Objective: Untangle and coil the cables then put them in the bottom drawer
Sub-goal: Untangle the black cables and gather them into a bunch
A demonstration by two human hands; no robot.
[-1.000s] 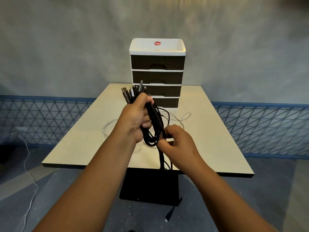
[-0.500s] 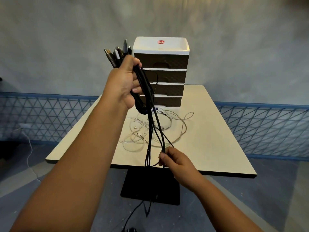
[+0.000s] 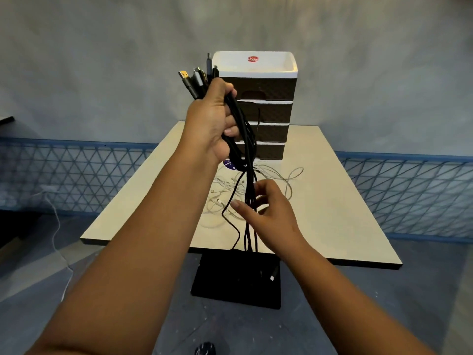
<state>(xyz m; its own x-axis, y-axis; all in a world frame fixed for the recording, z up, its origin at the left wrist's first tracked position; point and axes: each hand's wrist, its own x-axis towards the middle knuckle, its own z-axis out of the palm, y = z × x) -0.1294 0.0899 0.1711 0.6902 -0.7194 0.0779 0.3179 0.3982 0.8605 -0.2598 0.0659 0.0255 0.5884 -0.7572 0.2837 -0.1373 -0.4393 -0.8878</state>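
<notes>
Our left hand (image 3: 213, 121) clenches the bundle of black cables (image 3: 247, 155) by its plugs, strands hanging straight down over the pale worktop (image 3: 332, 201), where our right hand (image 3: 268, 213), loose-fingered, brushes them.

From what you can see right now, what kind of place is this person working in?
Probably a plain indoor workspace or storage corner, not a home room. A bare grey wall with blue lattice panelling runs behind a single pedestal table, which holds only a small drawer unit and loose white cables.
</notes>
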